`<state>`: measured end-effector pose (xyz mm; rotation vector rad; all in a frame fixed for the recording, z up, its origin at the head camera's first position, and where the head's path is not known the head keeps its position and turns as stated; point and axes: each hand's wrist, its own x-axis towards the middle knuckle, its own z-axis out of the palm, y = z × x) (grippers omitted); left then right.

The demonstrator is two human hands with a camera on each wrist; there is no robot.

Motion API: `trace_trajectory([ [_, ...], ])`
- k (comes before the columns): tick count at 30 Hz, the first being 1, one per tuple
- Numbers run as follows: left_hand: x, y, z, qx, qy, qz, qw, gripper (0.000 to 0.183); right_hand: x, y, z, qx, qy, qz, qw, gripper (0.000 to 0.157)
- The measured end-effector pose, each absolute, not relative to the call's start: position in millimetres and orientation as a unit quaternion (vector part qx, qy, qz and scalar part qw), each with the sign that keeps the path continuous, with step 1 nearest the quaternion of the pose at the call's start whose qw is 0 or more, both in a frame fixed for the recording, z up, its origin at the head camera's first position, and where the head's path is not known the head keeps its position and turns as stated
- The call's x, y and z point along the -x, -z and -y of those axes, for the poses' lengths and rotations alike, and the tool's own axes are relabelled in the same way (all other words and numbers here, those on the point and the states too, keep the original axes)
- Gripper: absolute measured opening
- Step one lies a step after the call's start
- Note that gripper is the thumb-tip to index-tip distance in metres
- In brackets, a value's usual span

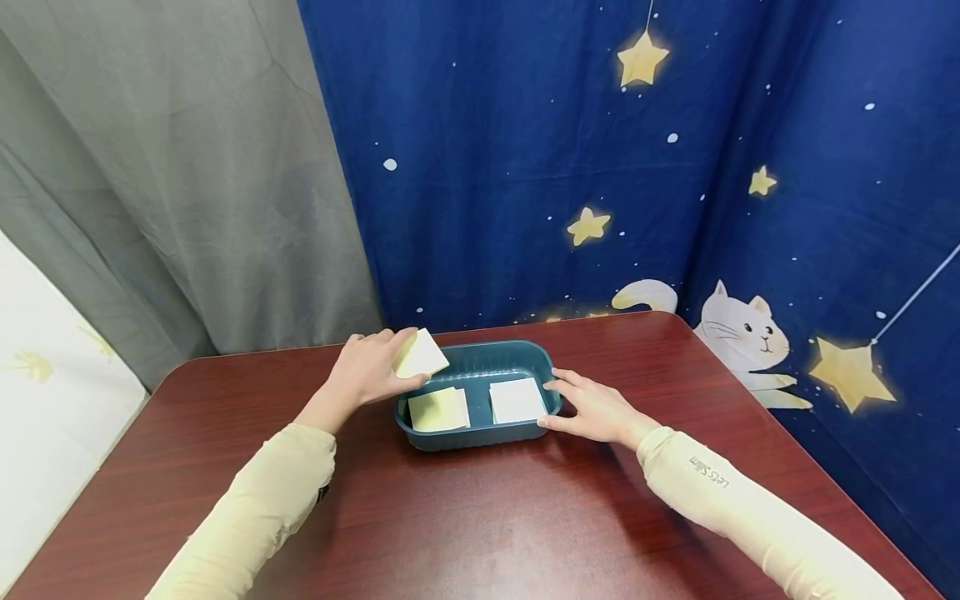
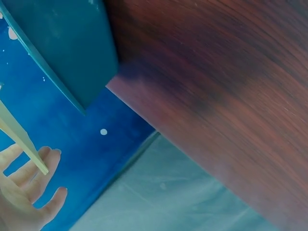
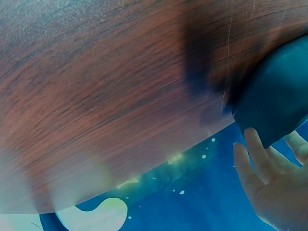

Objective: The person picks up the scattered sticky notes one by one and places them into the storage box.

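Observation:
In the head view, my left hand (image 1: 369, 367) pinches a pale yellow sticky note pad (image 1: 422, 357) between thumb and fingers, above the left end of a teal plastic bin (image 1: 480, 433). Edge-on, the pad (image 2: 21, 139) shows in the left wrist view, with fingers behind it. Inside the bin, a yellow sticky note pad (image 1: 437, 410) lies on the left and a white-topped one (image 1: 517, 401) on the right. My right hand (image 1: 596, 408) rests at the bin's right end, fingers spread along the rim. In the right wrist view, a fingertip touches the bin's outer wall (image 3: 276, 91).
The bin stands on a reddish-brown wooden table (image 1: 480, 517), near its far edge. Behind hang a grey curtain (image 1: 187, 167) and a blue curtain (image 1: 510, 150) printed with stars and a white cat. Light sleeves cover both forearms.

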<state>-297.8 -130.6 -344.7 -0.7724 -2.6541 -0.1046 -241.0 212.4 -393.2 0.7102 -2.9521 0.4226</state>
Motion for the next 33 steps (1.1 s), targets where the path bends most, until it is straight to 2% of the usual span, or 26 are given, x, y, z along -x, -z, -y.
trace_trajectory([
  [33, 301.7, 381.9, 104.0, 0.316, -0.017, 0.94, 0.13, 0.072, 239.9, 393.4, -212.2, -0.231, -0.14, 0.962, 0.039, 0.068],
])
